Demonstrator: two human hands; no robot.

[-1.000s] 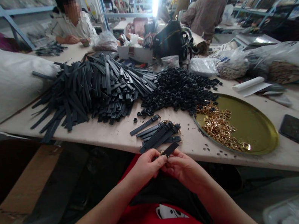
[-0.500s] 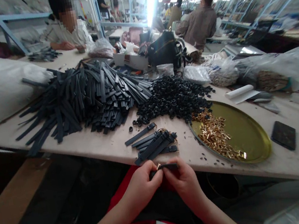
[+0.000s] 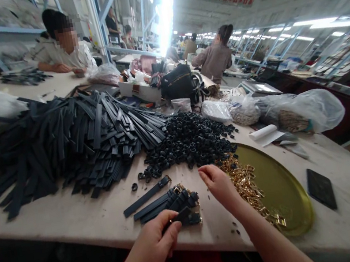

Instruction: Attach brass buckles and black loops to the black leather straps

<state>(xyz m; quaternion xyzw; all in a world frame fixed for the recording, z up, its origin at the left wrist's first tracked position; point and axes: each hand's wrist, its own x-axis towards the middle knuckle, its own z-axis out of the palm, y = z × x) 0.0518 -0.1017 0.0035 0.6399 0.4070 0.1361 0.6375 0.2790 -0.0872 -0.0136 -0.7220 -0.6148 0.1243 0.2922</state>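
My left hand point(image 3: 165, 233) pinches a dark strap point(image 3: 183, 214) near the table's front edge, just before a small pile of buckled straps point(image 3: 160, 205). Reaching over the table, my right hand point(image 3: 215, 182) has its fingers drawn together beside the heap of small black loops point(image 3: 193, 139); what they hold, if anything, is hidden. Gold buckles point(image 3: 245, 181) lie right of that hand, on the left part of a round olive-gold tray point(image 3: 282, 189). A large heap of dark strips point(image 3: 72, 139) covers the table's left side.
A phone point(image 3: 320, 188) lies right of the tray. Plastic bags point(image 3: 312, 108), a white paper roll point(image 3: 264, 132) and a black bag point(image 3: 176, 81) are farther back. One person point(image 3: 67, 50) sits at the back left; another point(image 3: 216, 55) is beyond the table.
My hands have parted. The right one has moved up and forward to the loops; the left has moved over the table edge with the strap. The view has shifted.
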